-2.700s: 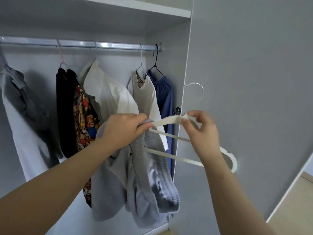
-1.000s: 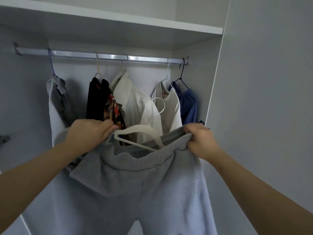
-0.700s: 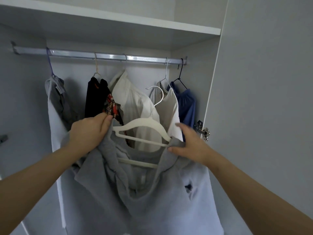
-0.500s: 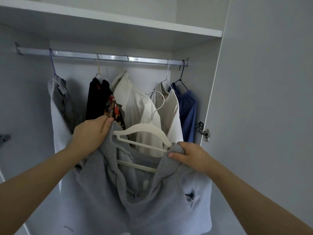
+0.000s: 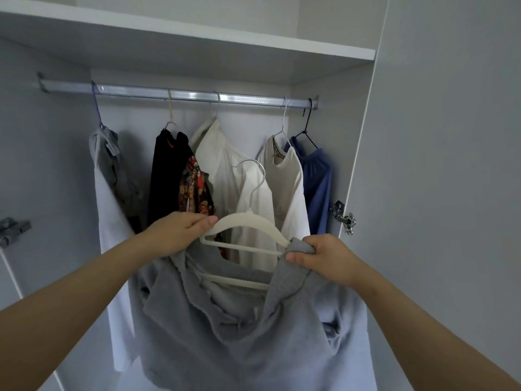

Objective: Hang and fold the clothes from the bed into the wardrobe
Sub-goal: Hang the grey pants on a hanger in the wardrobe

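Here: grey sweatpants [image 5: 225,328] draped over lower bar of white hanger [image 5: 248,230], below rail [image 5: 180,95]. Left grip [image 5: 180,232] pinching hanger's shoulder; right grip [image 5: 324,255] clutching bunched waistband. Crumpled, soft, light grey.

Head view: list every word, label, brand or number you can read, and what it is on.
No text can be read.
Patterned top: a colourful print, no legible words.
White T-shirt: a dark-striped neck band and a faint chest print, too blurred to read.
Grey garment, hanger: no markings visible.
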Available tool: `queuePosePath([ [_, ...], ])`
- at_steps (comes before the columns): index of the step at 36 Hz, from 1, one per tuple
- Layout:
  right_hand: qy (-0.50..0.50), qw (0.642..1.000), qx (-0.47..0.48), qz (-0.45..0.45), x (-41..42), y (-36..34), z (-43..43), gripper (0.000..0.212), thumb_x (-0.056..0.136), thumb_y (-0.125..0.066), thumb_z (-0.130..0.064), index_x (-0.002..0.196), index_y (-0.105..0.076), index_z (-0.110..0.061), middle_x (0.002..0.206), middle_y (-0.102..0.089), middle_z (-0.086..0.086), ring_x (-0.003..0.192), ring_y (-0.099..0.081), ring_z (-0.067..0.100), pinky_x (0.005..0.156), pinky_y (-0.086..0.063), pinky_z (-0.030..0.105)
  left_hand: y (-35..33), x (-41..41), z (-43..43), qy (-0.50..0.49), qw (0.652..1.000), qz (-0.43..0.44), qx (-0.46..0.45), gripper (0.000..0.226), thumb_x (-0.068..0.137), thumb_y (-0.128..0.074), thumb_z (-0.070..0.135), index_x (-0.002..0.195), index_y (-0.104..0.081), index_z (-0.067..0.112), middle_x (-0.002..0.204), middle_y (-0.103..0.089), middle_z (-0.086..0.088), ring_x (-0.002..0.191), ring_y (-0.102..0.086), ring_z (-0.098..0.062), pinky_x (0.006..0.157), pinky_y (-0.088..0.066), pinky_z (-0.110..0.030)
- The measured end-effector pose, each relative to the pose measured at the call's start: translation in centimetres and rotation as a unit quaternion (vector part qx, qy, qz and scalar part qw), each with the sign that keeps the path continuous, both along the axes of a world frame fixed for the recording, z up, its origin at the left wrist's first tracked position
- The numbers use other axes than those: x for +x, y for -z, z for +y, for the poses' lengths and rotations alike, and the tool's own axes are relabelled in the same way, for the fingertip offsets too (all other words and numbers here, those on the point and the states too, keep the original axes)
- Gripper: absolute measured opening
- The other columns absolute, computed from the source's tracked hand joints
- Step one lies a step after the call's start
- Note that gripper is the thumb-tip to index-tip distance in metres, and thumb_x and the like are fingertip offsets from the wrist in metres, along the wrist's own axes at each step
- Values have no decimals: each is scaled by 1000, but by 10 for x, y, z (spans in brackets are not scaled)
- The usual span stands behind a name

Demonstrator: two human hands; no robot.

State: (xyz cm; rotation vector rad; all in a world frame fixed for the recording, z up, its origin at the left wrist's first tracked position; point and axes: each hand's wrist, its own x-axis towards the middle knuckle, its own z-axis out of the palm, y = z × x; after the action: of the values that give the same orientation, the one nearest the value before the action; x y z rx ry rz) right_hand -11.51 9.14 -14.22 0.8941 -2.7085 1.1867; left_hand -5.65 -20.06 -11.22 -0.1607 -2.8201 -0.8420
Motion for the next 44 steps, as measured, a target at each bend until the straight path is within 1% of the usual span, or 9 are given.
queuePosePath([
  [4, 5, 1000, -9, -6, 1, -1, 1, 38, 79, -71, -39, 53, -47, -24, 41, -45, -20, 43, -42, -5, 46, -31, 9, 2, -1, 6, -35, 997, 48, -45, 38, 96, -35, 45, 76, -63, 29, 65, -57, 3, 61, -51, -12, 56, -36, -26],
  [9, -2, 1000, -16, -15, 0, 0, 6, 34, 80, -70, -37, 60, -58, -13, 43, -45, -19, 44, -42, -5, 45, -31, 8, 5, -4, 17, -91, 989, 101, -53, 35, 97, -38, 40, 68, -56, 32, 63, -55, 7, 61, -52, -11, 55, -37, -27],
  [17, 60, 998, 15, -13, 0, 1, 34, 45, 78, -71, -39, 49, -42, -20, 38, -40, -15, 41, -40, -3, 46, -32, 14, 5, -7, 37, -70, 985, 159, 19, 13, 94, -51, 21, 93, -64, 18, 87, -64, 5, 81, -59, -11, 77, -49, -32],
  [27, 133, 989, -57, -36, 16, -31, 101, 41, 75, -77, -24, 51, -46, -13, 43, -31, -10, 40, -30, 2, 42, -23, 17, -3, -34, 87, -86, 981, 154, 83, 12, 93, -52, 19, 86, -61, 21, 85, -61, 7, 81, -55, -9, 67, -41, -21],
  [32, 199, 971, -132, -3, 21, -53, 127, 48, 78, -73, -24, 47, -38, -16, 37, -29, -11, 34, -28, 4, 37, -22, 16, -14, -47, 105, -149, 966, 194, 88, 17, 94, -49, 22, 105, -61, 16, 105, -59, -1, 91, -57, -18, 78, -47, -32],
  [34, 210, 963, -168, 2, 22, -61, 134, 44, 80, -72, -24, 48, -45, -10, 40, -39, -9, 40, -35, 2, 42, -29, 17, -21, -51, 112, -157, 960, 201, 116, 20, 94, -50, 24, 109, -60, 15, 108, -58, 0, 97, -56, -19, 84, -47, -34],
  [37, 213, 956, -202, 0, 24, -73, 139, 39, 82, -70, -27, 73, -63, 10, 65, -59, 14, 65, -52, 18, 63, -44, 34, -29, -57, 123, -143, 955, 213, 150, 15, 94, -50, 21, 104, -59, 15, 98, -54, 7, 92, -51, -13, 77, -39, -28],
  [40, 233, 949, -210, 36, 21, -83, 142, 31, 81, -69, -27, 73, -67, 3, 70, -64, 18, 68, -56, 22, 71, -51, 43, -35, -61, 132, -140, 954, 208, 162, 15, 94, -47, 17, 105, -58, 16, 91, -51, 12, 89, -50, -12, 75, -40, -28],
  [44, 245, 946, -203, 61, 11, -91, 142, 22, 79, -70, -25, 72, -64, -5, 63, -59, 5, 66, -54, 22, 65, -44, 33, -41, -66, 131, -153, 960, 197, 129, 22, 95, -44, 12, 110, -59, 14, 109, -56, 1, 93, -50, -14, 80, -43, -29],
])
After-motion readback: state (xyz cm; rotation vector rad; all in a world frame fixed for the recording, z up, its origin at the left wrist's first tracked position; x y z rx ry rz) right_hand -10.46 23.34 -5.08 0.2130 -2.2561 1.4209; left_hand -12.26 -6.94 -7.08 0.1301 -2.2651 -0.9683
